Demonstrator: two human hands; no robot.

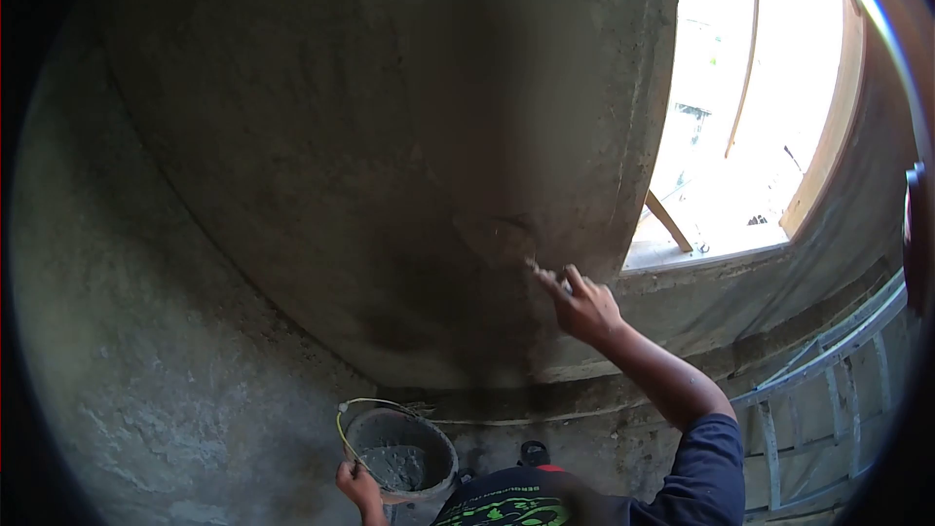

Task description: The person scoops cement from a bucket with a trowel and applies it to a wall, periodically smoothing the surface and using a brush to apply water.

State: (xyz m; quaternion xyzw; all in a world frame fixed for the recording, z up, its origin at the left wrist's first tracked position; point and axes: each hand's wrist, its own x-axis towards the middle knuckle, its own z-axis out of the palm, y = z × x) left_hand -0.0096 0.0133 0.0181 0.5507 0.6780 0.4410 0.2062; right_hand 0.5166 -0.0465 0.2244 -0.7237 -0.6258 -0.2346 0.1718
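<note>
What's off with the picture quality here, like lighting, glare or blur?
Head view: bright glare washes out the scene beyond the window opening; the wall is dim, with a dark, soft-edged smear down its middle; fisheye distortion bows the ladder; corners go black; detail at the right hand's fingers is unclear.

Grey flr (628,443) under me.
Bucket (444,443) at flr level or just above, can't tell; my dark shoe (534,452) just R of bucket, metal ladder (830,358) well R.

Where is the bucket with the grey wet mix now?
In the head view, the bucket is low and left of centre, just right of the left hand and left of the person's dark shirt.
</note>
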